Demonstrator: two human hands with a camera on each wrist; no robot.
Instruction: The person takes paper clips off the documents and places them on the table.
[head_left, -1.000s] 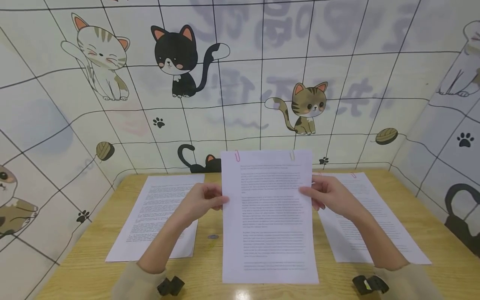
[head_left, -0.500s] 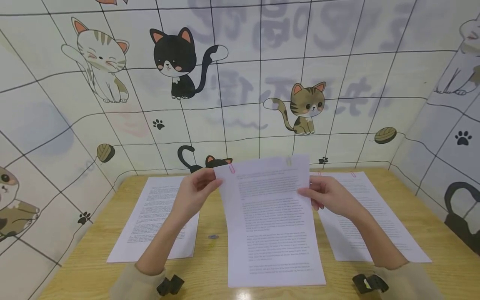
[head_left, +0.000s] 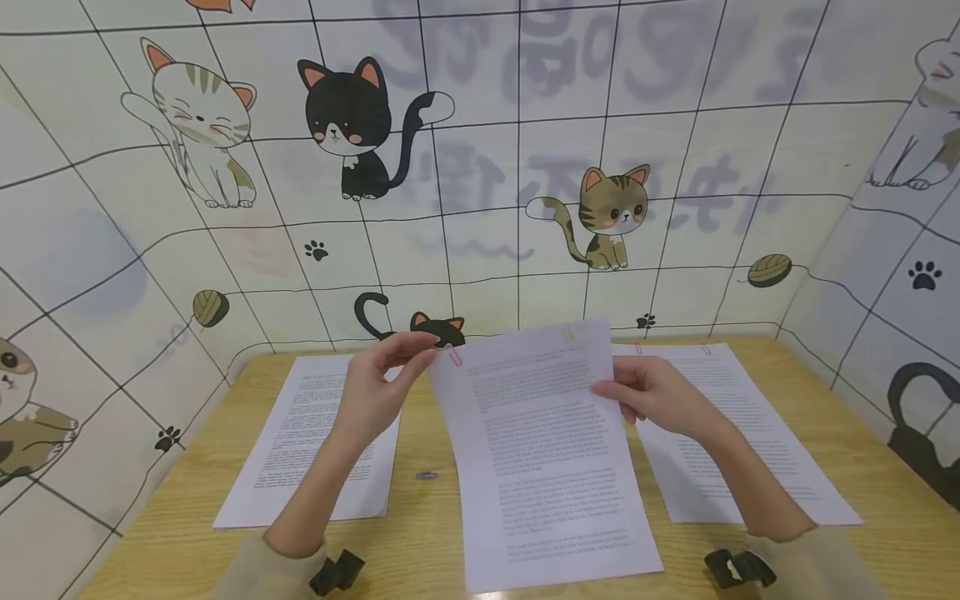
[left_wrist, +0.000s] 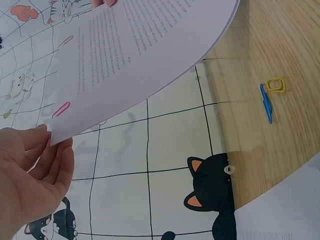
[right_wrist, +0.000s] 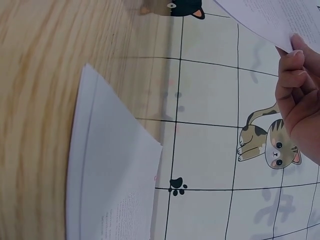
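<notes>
A clipped set of printed sheets [head_left: 547, 467] is held up, tilted, in the middle of the head view. A pink paper clip [head_left: 455, 357] sits at its top left and a yellow paper clip [head_left: 567, 332] at its top right. My left hand [head_left: 378, 387] pinches the top left corner between thumb and fingers, close by the pink clip. On the right edge, about a quarter of the way down, my right hand [head_left: 660, 396] grips the sheets, thumb in front and fingers behind. The left wrist view shows the sheets bowing in a curve from the pinched corner.
Printed sheets [head_left: 307, 442] lie on the wooden table [head_left: 172, 467] at left. Another clipped stack [head_left: 738, 442] lies at right, partly behind the right arm. Between them are a blue paper clip [left_wrist: 266, 104] and a yellow one [left_wrist: 275, 84]. A cat-patterned wall [head_left: 487, 167] stands behind.
My left hand has slid from the middle of the left edge up to the top left corner. The sheets have tilted and sunk slightly, their bottom swinging right. The right hand keeps its grip.
</notes>
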